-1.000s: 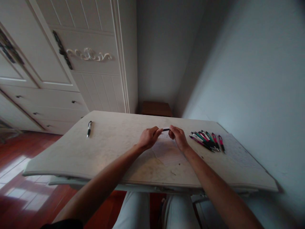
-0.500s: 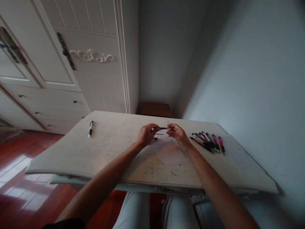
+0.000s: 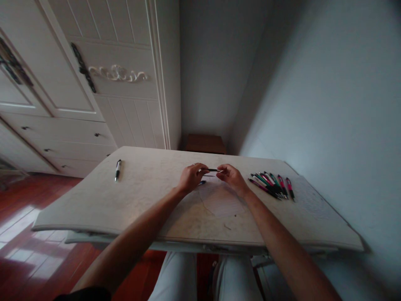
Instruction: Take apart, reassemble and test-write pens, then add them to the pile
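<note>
Over the middle of the desk, a slim dark pen part point(image 3: 213, 169) is stretched level between my two hands. My left hand point(image 3: 189, 177) pinches its left end between thumb and fingers. My right hand point(image 3: 232, 178) has its fingers closed around the right end, where a lighter tip shows. Just below lies a thin dark stick point(image 3: 209, 175), perhaps a refill, partly hidden by my left fingers. A small blue pen piece point(image 3: 202, 182) rests on the desk beside my left hand. Under both hands is a sheet of paper point(image 3: 221, 198).
A pile of pens point(image 3: 271, 184) in several colours lies to the right, beside another written sheet point(image 3: 313, 198). One white and black pen point(image 3: 118, 170) lies alone at the left of the desk point(image 3: 94, 200). A wall borders the right side; a white wardrobe point(image 3: 131, 83) stands behind.
Both hands stay almost in place, still gripping the dark pen part. The view has shifted very slightly; nothing on the desk has visibly moved.
</note>
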`<action>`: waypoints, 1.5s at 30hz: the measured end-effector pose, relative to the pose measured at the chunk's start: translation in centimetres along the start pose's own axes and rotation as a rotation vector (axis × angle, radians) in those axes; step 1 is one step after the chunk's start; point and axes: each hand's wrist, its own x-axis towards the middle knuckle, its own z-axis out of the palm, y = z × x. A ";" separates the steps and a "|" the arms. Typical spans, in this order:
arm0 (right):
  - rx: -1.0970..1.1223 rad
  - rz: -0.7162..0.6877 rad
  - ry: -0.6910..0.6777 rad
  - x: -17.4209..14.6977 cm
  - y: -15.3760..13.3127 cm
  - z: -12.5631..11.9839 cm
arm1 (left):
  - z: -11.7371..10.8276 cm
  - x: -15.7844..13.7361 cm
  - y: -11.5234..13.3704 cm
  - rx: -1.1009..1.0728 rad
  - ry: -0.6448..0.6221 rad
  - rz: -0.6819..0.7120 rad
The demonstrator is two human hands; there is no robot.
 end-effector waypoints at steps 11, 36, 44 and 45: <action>-0.182 -0.025 -0.003 -0.1 -0.4 -0.1 | 0.2 0.0 -0.2 -0.013 -0.025 0.022; -0.611 -0.296 0.061 0.4 2.2 -1.8 | -0.4 0.4 -1.8 0.166 -0.214 -0.088; -0.590 -0.266 0.076 0.4 2.5 -1.7 | -0.3 0.4 -2.2 0.227 -0.251 -0.039; -0.586 -0.261 0.083 0.4 2.5 -1.7 | -0.3 0.4 -2.2 0.227 -0.231 -0.037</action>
